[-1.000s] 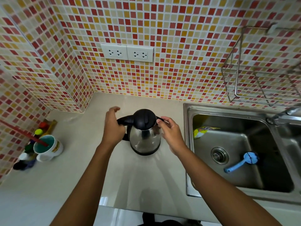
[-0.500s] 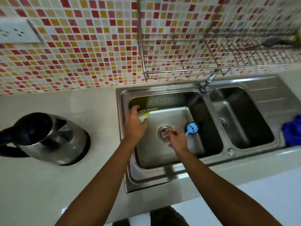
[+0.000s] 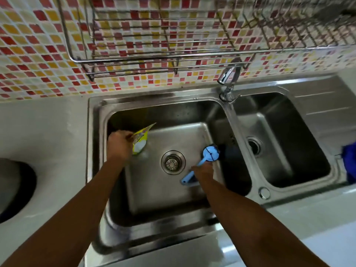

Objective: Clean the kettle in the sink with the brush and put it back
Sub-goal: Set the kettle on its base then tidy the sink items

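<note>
Kettle (image 3: 13,189) cut off at left edge.

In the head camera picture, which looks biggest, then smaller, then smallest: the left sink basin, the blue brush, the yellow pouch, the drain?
1. Left sink basin
2. Blue brush
3. Yellow pouch, partly hidden by the left hand, so unsure against the brush
4. Drain

Brushed stainless-steel sink (image 3: 227,143) gleams beneath glossy mosaic wall tiles (image 3: 34,54) — chrome wire rack (image 3: 154,54), polished tap (image 3: 229,76), blue plastic brush (image 3: 209,155), smooth pale countertop (image 3: 54,132).
</note>
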`<state>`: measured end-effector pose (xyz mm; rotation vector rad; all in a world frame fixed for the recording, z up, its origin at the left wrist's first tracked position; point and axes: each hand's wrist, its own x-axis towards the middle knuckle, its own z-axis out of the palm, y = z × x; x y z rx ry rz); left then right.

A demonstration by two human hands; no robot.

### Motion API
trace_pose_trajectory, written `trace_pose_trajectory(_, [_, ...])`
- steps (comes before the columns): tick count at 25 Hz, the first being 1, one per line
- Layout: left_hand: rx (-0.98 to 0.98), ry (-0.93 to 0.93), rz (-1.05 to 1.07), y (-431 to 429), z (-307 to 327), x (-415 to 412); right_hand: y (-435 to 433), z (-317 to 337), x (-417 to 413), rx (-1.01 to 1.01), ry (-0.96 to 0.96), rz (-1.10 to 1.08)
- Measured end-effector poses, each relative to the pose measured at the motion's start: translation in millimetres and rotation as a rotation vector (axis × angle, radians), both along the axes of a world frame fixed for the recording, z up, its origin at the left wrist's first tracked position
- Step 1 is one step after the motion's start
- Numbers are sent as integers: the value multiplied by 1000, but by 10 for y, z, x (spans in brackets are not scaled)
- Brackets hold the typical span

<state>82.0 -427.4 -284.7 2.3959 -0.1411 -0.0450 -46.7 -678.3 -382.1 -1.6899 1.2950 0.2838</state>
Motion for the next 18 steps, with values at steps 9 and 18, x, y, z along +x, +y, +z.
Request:
trace_pose_trajectory(9, [-188,-74,-103,-180,1123,-750,-38,818,-190,-132,-451,-16])
trace_pose_trajectory(18, [-590,-36,-218,-449,2719,-865,86,2068,-681,-356,-626,198])
